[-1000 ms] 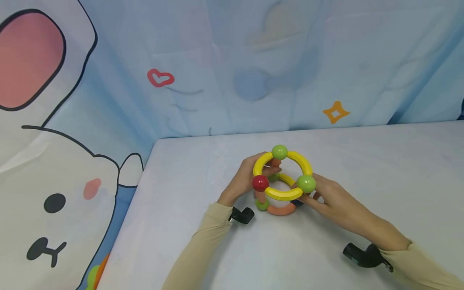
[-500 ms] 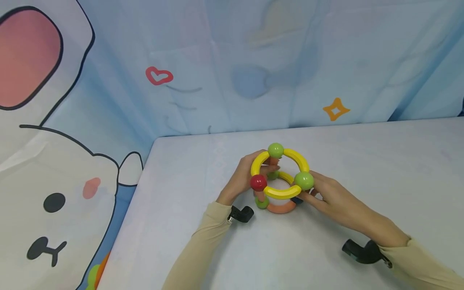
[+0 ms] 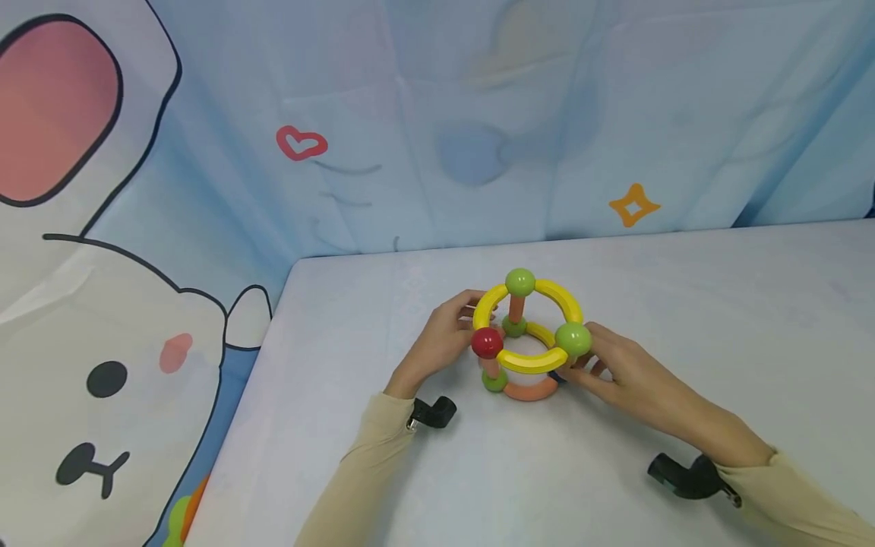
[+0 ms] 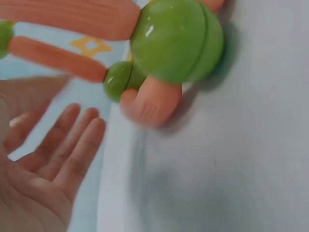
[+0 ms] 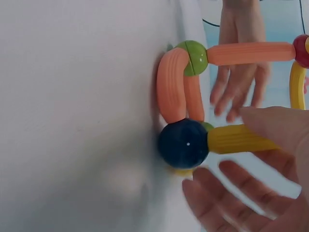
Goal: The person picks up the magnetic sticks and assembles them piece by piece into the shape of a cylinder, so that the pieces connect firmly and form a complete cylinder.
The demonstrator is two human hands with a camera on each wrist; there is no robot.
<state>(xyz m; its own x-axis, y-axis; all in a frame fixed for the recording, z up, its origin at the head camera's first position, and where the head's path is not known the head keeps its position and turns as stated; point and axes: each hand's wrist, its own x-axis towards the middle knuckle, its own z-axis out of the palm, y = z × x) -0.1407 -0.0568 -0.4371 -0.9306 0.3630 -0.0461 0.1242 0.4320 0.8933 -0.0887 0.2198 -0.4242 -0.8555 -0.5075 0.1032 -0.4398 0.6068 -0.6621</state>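
Note:
A frame of magnetic balls and rods stands upright on the table. Its top ring has curved yellow rods (image 3: 533, 362), two green balls and a red ball (image 3: 488, 343). Below, I see curved orange rods (image 5: 172, 86), green balls (image 4: 176, 41) and a dark blue ball (image 5: 183, 143). My left hand (image 3: 440, 334) is beside the frame, fingers extended and apart from it in the left wrist view. At the right side, my right hand (image 3: 632, 384) has its thumb across the upright yellow rod (image 5: 234, 139), index finger behind it; the other fingers are extended and blurred.
A white cloth covers the table (image 3: 342, 327). Behind it hangs a light blue curtain (image 3: 410, 190) with printed shapes. A large printed cartoon animal (image 3: 150, 304) fills the left side. Each wrist wears a black camera (image 3: 690, 477).
My left hand has let go of the frame's left side and drawn back to the left, showing an upright orange rod. The frame and my right hand have barely moved.

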